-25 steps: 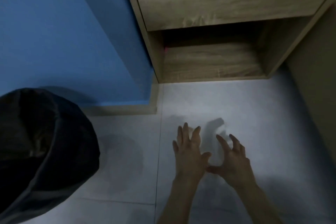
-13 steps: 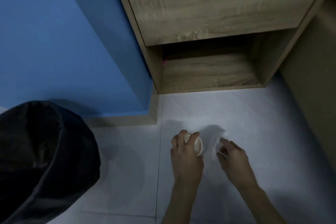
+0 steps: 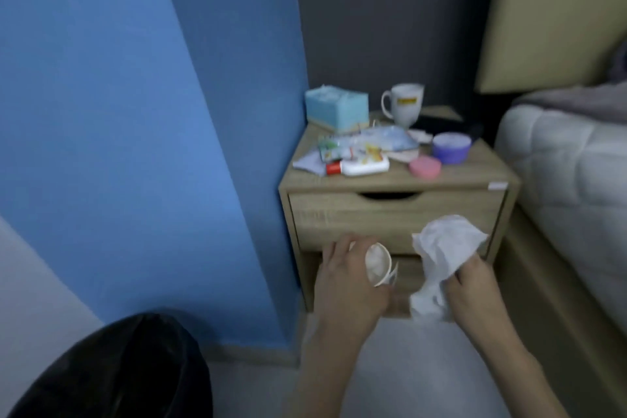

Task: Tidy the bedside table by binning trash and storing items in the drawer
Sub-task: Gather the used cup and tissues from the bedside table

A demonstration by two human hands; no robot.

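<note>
Head view: the left hand [image 3: 349, 278] grips a crumpled paper cup [image 3: 379, 263] and the right hand [image 3: 475, 285] a wadded tissue [image 3: 444, 248], both before the closed drawer [image 3: 339, 217], seemingly bound for the black-lined bin [image 3: 118, 370] at left.

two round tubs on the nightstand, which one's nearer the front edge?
The flat pink tub. It sits closest to the front edge of the nightstand; the taller purple tub stands behind it, further right.

wall [image 3: 101, 112] blue | bin [image 3: 118, 373] black | tissue [image 3: 444, 248] white | jar [image 3: 451, 148] purple
</note>
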